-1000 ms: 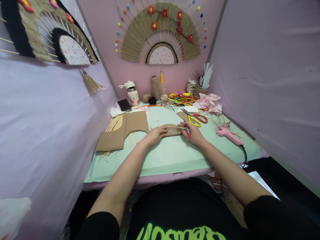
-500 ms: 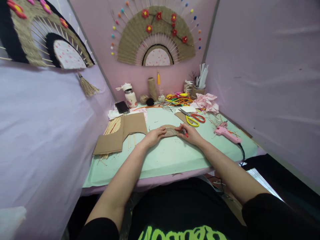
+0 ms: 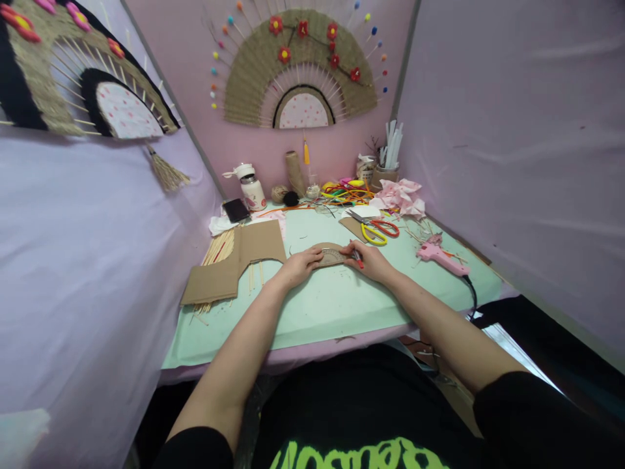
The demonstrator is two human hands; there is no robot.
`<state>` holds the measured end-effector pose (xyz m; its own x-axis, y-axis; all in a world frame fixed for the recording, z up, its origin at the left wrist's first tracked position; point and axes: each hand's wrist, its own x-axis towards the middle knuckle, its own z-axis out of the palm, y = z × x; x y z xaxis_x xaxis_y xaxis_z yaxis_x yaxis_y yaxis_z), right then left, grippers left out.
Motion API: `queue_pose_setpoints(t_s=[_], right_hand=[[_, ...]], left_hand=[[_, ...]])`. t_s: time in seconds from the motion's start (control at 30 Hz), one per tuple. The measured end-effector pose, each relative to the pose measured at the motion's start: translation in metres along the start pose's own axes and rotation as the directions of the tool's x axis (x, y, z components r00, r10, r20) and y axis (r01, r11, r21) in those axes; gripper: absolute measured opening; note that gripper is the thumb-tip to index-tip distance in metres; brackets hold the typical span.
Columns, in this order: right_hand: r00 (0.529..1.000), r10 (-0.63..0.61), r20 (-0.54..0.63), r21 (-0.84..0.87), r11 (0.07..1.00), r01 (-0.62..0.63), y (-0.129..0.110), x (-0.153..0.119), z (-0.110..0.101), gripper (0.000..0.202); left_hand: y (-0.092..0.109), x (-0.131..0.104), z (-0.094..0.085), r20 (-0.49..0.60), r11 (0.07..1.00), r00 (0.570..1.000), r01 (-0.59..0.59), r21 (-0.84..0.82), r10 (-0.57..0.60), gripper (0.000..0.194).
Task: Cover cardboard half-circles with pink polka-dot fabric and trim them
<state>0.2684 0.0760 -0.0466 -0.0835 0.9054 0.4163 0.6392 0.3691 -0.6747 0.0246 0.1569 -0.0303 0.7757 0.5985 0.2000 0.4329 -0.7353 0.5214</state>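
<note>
A clear protractor (image 3: 333,257) lies on a small half-round piece of cardboard (image 3: 330,245) in the middle of the table. The fingers of my left hand (image 3: 299,267) hold down the left end of both. At their right end, my right hand (image 3: 372,262) presses with its fingertips and also keeps a red pen (image 3: 359,260) in its grip. The pen slants across the fingers, and its tip is hard to make out. My palms hide the outer ends of the cardboard piece.
Cut cardboard (image 3: 261,242) over thin sticks lies left. Scissors (image 3: 374,229) with red and yellow handles lie beyond my right hand. A pink glue gun (image 3: 443,258) with a cord sits right. Behind stand a bottle (image 3: 252,192), twine cone (image 3: 294,172) and colourful pipe cleaners (image 3: 346,193).
The view has shifted slightly. The red pen has tipped and sits closer in against my right hand's fingers. Both hands stay at the protractor's ends.
</note>
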Motion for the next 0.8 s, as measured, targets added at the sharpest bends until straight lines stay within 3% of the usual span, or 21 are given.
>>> queue_pose_setpoints(t_s=[0.43, 0.57, 0.7, 0.8], right_hand=[[1.000, -0.010, -0.027, 0.038, 0.999, 0.011, -0.003, 0.000, 0.000, 0.020], [0.979, 0.007, -0.204, 0.074, 0.997, 0.008, -0.005, 0.001, -0.006, 0.020], [0.897, 0.057, -0.438, 0.085, 0.996, -0.022, -0.008, 0.001, -0.012, 0.016], [0.901, 0.027, -0.433, 0.079, 0.997, 0.008, -0.013, 0.000, -0.011, 0.014]], left_hand=[[-0.001, 0.001, 0.000, 0.003, 1.000, 1.000, 0.006, -0.006, -0.006, 0.034], [0.000, 0.002, 0.000, 0.009, 1.000, 1.000, 0.022, -0.008, -0.022, 0.034], [0.000, 0.004, 0.002, 0.012, 0.999, 0.999, 0.052, -0.010, -0.052, 0.034], [0.001, 0.004, 0.001, 0.017, 0.998, 0.998, 0.054, -0.011, -0.054, 0.033]])
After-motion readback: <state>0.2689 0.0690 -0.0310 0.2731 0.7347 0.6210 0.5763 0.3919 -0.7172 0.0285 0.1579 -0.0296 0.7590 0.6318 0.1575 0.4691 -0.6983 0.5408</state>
